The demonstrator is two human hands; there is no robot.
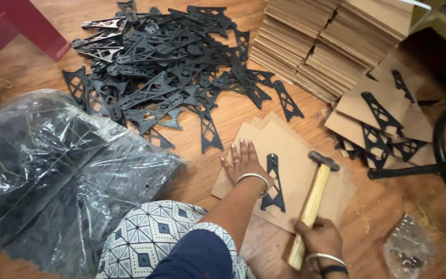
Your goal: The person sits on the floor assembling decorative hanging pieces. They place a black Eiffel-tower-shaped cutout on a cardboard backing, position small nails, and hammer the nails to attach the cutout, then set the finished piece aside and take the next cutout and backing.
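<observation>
Presently, a cardboard sheet (pixel 290 155) is seen lying on the wooden floor (pixel 233 111), with a black bracket (pixel 273 183) laid flat on it. The left hand (pixel 243 165) is pressed open, fingers spread, on the sheet just beside the bracket; the right hand (pixel 320 238) is clamped round the handle of a hammer (pixel 313 199), whose head rests near the bracket. A risk is judged: a misplaced blow could catch the left fingers or shift the unrestrained bracket. Contents of the plastic bags (pixel 52 170) cannot be made out, and the small packet (pixel 406 253) is partly cut off.
</observation>
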